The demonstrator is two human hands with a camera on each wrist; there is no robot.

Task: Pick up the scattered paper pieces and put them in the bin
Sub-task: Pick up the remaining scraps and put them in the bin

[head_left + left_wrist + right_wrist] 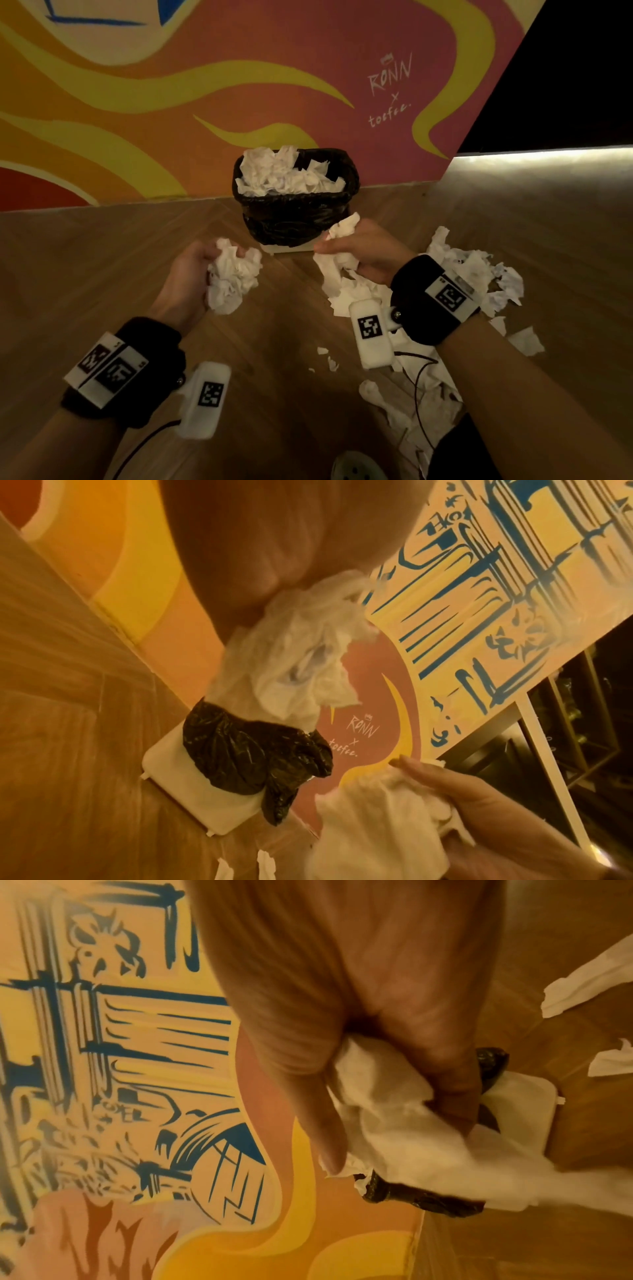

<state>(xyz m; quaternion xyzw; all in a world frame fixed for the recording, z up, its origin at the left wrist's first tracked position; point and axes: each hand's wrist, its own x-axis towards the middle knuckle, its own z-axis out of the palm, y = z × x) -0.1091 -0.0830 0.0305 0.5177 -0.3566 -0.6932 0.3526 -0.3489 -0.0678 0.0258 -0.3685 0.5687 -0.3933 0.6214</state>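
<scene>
Nearest, at the bottom of the head view, torn white paper pieces point(421, 407) lie scattered on the wooden herringbone floor point(294, 394) under the right forearm, with a thin black cable point(416, 380) looping over them. Both wrists wear black bands carrying white camera modules with square black-and-white markers. A little further out, more crumpled white scraps point(493, 277) spread over the floor to the right of the right wrist.

Beyond the bands, the left hand point(191, 270) has its fingers curled round a crumpled white paper wad point(234, 274), held above the floor; the left wrist view shows the same wad point(301, 653) bulging out below the palm. The right hand point(363, 253) grips a second bunch of white paper point(337, 246), thumb and fingers closed on it, with a long strip trailing down toward the pile on the floor. In the right wrist view that paper point(387, 1118) is pinched between thumb and fingers.

Just past both hands stands the small bin lined with a black plastic bag point(294, 212), on a white base, heaped with white crumpled paper point(284, 174) up to its rim. Behind it, against the floor edge, rises the painted wall in orange, yellow and pink swirls point(171, 102) with pale handwritten lettering point(388, 89).
</scene>
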